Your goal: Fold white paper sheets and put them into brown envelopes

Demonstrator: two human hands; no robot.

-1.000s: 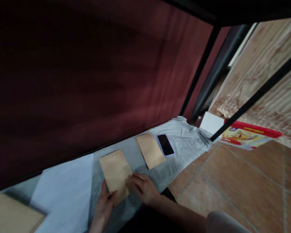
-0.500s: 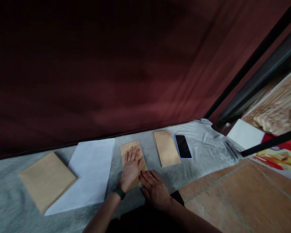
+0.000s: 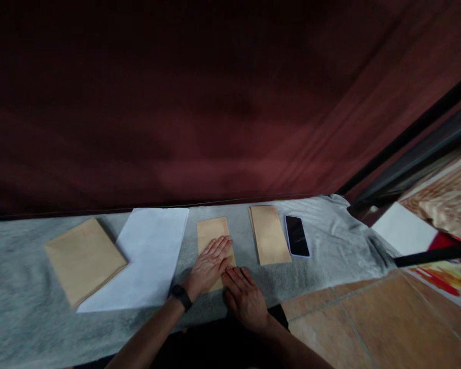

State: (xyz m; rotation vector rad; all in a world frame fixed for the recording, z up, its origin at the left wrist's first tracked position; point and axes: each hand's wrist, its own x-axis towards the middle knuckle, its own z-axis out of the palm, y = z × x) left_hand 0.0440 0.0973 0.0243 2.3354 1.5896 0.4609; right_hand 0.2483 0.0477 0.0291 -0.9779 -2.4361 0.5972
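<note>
A brown paper envelope (image 3: pixel 212 228) lies flat on the grey cloth right in front of me. My left hand (image 3: pixel 210 262), with a dark band at its wrist, rests palm down across the envelope's middle, fingers stretched toward its right edge. Just below those fingertips, my right hand (image 3: pixel 246 298) lies flat with its fingertips at the envelope's lower right edge. Both hands are open, and they cover much of the envelope's lower half. To the right is a small stack of similar brown envelopes (image 3: pixel 271 236).
White paper sheets (image 3: pixel 149 261) lie to the left, partly under a stack of larger brown envelopes (image 3: pixel 86 259). A phone (image 3: pixel 297 236) rests at the right. The grey cloth (image 3: pixel 330 241) ends at a dark red curtain (image 3: pixel 215 128) behind and a tiled floor (image 3: pixel 407 312) at right.
My left hand has slid down and to the right over the envelope, uncovering its upper part. My right hand stays at the lower right edge. The camera view has shifted slightly.
</note>
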